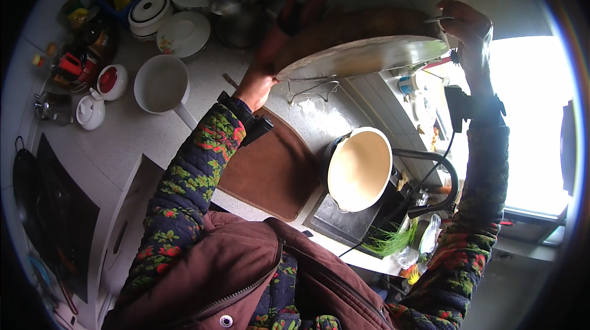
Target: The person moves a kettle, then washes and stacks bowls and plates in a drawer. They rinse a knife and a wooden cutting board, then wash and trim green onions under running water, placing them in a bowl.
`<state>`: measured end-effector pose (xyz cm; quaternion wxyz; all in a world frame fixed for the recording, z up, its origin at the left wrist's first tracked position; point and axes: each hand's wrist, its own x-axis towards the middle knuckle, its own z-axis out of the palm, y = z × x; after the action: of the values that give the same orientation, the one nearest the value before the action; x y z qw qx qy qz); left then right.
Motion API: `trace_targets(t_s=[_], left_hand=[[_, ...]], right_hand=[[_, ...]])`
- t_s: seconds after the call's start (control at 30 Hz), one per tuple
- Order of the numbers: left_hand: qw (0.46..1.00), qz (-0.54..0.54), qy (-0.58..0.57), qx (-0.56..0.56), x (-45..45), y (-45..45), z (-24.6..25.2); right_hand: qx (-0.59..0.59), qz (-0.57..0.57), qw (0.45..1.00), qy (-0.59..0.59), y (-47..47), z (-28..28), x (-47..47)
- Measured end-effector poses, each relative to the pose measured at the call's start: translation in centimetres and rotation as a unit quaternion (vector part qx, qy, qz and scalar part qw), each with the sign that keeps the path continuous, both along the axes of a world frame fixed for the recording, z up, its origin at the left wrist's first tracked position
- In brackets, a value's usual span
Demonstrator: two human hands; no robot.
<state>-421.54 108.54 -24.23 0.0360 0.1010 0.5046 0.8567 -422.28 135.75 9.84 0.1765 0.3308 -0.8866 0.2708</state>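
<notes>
A thick round wooden chopping board (364,55) is held up on its edge, tilted, at the back of the counter. My left hand (256,84) grips its left rim, the fingers partly hidden by the board. At the far right end, my right hand (468,25) is closed around the board's edge by a metal ring (438,19). Just below the board stands a wire rack (313,89) on the pale counter. A brown mat (272,168) lies flat nearer to me, under my left forearm.
A bowl with a cream inside (362,171) sits at the sink (341,217), beside a curved faucet (449,168). Green stalks (394,240) lie at the sink's near right. Left are a white saucepan (161,84), lidded dishes (184,34), small white jars (91,112) and a dark wok (32,191).
</notes>
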Motion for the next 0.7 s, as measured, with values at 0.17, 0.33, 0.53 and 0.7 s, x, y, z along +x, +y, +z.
trace_targets(t_s=[0.17, 0.33, 0.53, 0.7], left_hand=[[0.996, 0.004, -0.047, -0.081, -0.2, -0.5, -3.3], [0.993, -0.017, -0.112, 0.036, -0.5, 0.0, -7.7], [0.989, -0.065, -0.125, -0.032, -0.3, 0.8, -8.1], [0.978, -0.151, -0.11, -0.091, 1.3, 1.0, -6.4]], right_hand=[[-0.048, -0.069, 0.994, -0.067, -0.4, -3.4, 1.1], [-0.057, -0.138, 0.985, -0.09, 1.2, -7.5, 1.2], [-0.123, -0.196, 0.961, -0.155, 5.0, -9.9, -0.3], [-0.105, -0.273, 0.946, -0.137, 7.6, -9.9, 0.4]])
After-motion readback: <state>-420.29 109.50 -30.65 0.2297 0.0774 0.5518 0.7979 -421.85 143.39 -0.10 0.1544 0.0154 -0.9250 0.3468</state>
